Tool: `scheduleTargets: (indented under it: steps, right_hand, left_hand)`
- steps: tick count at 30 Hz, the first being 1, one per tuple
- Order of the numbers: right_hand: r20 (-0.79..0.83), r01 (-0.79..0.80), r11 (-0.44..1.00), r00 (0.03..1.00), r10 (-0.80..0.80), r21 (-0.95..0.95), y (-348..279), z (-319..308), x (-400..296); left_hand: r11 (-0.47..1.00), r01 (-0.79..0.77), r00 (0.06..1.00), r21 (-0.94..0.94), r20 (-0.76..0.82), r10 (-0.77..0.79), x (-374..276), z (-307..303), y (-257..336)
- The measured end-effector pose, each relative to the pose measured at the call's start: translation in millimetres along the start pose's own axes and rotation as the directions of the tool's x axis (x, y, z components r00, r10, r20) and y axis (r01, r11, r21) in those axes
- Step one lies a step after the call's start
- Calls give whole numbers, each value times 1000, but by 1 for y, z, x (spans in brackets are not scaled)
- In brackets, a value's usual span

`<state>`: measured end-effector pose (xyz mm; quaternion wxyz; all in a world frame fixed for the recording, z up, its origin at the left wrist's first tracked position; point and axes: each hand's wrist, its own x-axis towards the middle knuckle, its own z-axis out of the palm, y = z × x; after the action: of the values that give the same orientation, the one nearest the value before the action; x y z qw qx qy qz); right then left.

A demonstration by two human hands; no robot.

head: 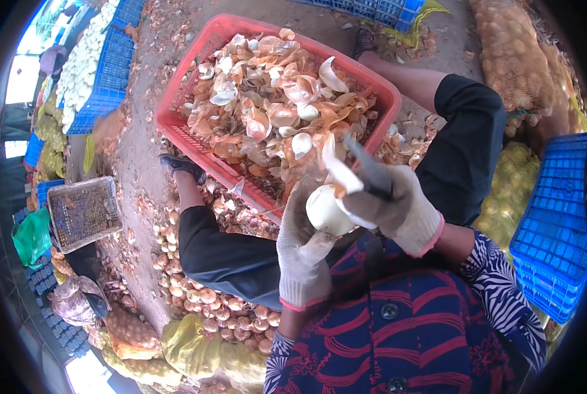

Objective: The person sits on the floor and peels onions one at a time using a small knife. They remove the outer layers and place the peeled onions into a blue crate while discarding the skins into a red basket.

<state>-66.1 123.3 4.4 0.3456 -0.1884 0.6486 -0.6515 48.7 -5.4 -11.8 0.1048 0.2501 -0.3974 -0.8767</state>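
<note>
My left hand (303, 246), in a knitted work glove, holds a pale, mostly peeled onion (327, 211) low in front of me. In my right hand (397, 202), also gloved, is a knife (367, 160), its blade blurred and pointing away from me. A strip of onion peel (340, 167) curls up between the knife hand and the onion. Just beyond both hands stands a red plastic crate (214, 170), heaped with loose brown onion skins (273, 98) and some white pieces. My fingertips behind the onion are partly hidden.
Unpeeled onions (214, 300) lie beside my left leg. A blue crate (549, 236) and mesh sacks of onions (512, 59) stand at right. At left are a blue crate of white onions (101, 74), a dirty basket (84, 212) and a person in a patterned hat (79, 300).
</note>
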Motion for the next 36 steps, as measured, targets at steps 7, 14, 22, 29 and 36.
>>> scheduleTargets:
  steps: [7,14,22,29,36]
  right_hand:
    - [95,-281,843,959,268,458,5,-4,-2]
    - [246,-360,771,932,268,525,7,-4,-8]
    - [173,-279,623,958,226,730,1,-21,25]
    - [193,288,567,956,-221,-772,-6,-9,89]
    - [336,63,795,924,182,-603,5,-11,25]
  left_hand:
    - [997,-44,999,-62,0,44,-4,-16,-20]
    - [999,17,999,40,-47,-15,-4,-44,-46]
    - [931,133,991,-341,44,-125,-25,-31,-24]
    - [945,92,994,-315,-29,-106,-13,-27,-22]
    - [989,144,984,-27,-106,-146,0,-2,-13]
